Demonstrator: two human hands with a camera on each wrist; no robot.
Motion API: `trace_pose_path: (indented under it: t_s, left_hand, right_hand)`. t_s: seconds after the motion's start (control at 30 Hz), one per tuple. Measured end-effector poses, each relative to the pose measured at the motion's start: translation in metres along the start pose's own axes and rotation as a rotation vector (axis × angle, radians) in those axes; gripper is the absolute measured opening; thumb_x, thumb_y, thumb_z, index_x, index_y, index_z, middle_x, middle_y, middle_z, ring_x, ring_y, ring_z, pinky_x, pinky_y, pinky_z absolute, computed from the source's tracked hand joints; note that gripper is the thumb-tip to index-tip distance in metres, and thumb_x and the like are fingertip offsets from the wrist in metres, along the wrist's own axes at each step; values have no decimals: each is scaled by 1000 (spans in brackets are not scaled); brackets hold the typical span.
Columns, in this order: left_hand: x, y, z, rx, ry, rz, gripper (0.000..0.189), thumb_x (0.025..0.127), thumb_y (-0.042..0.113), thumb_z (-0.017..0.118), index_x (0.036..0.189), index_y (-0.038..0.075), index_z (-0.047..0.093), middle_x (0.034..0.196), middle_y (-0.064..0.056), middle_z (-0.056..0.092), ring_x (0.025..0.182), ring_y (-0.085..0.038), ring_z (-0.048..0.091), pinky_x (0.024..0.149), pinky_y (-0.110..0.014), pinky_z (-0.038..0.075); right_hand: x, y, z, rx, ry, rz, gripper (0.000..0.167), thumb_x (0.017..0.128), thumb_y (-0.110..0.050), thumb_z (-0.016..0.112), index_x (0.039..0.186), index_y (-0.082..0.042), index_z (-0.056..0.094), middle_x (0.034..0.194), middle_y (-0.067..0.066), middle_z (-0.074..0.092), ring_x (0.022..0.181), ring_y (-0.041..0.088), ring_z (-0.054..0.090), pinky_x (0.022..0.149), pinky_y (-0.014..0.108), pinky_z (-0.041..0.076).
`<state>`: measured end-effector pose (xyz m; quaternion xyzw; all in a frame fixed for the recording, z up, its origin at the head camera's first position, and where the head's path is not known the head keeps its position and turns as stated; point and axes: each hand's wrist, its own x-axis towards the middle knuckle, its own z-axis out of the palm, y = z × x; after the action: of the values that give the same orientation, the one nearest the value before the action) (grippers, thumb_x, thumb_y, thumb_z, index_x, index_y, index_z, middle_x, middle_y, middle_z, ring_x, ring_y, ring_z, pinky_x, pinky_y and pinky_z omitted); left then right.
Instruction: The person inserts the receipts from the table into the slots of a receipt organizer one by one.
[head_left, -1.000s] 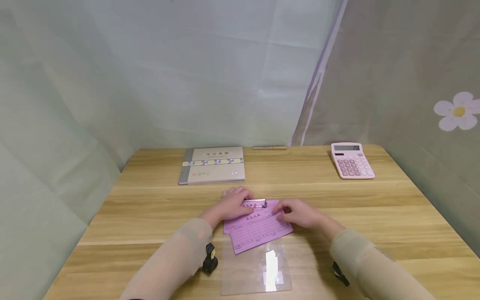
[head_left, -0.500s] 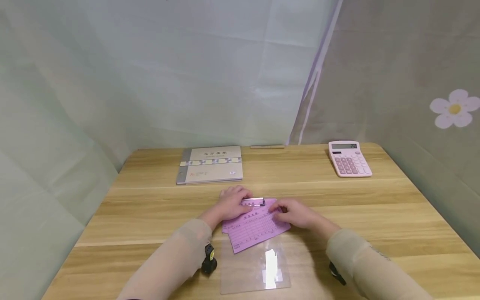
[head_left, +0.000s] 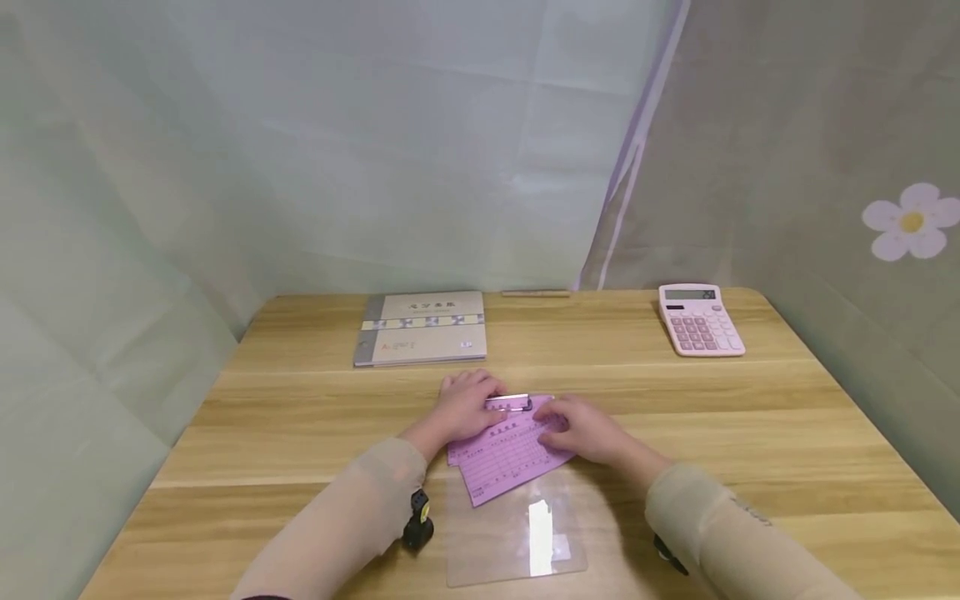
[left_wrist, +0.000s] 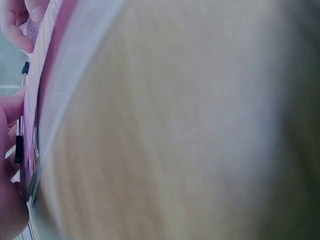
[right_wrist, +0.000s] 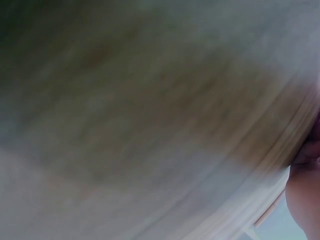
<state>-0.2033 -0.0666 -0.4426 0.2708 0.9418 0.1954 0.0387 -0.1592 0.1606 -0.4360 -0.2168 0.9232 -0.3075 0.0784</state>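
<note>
A clear clipboard (head_left: 491, 546) lies on the table with its metal clip (head_left: 510, 403) at the far end. Pink printed forms (head_left: 506, 471) overlap on its upper half, the top one turned at an angle. My left hand (head_left: 463, 408) rests over the upper left of the forms, thumb and forefinger on either side of the clip. With thumb and forefinger, my right hand (head_left: 588, 429) pinches the right part of the top form, covering its corner. The left wrist view catches the form edges side-on; the right wrist view is mostly blurred table and sleeve.
A grey-and-beige ledger (head_left: 423, 329) lies at the back left, and a slim pen-like stick (head_left: 536, 293) along the rear edge. The pink calculator (head_left: 701, 321) sits at the back right. Fabric (head_left: 450, 167) hangs behind the table.
My right hand has slid slightly left across the top form, covering more of its right side. The left hand stays in place on the clipboard; the view has shifted a little.
</note>
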Motion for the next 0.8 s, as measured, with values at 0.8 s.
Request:
trace_pose_path:
  t_s: [0.8]
  left_hand:
    - [6, -7, -6, -63, 7, 54, 26, 86, 33, 65, 107, 18, 65, 105, 3, 59, 101, -20, 50, 91, -45, 24]
  right_hand:
    - [7, -5, 4, -109, 64, -15, 28, 83, -24, 71, 109, -14, 64, 97, 6, 60, 87, 20, 57, 79, 41, 46]
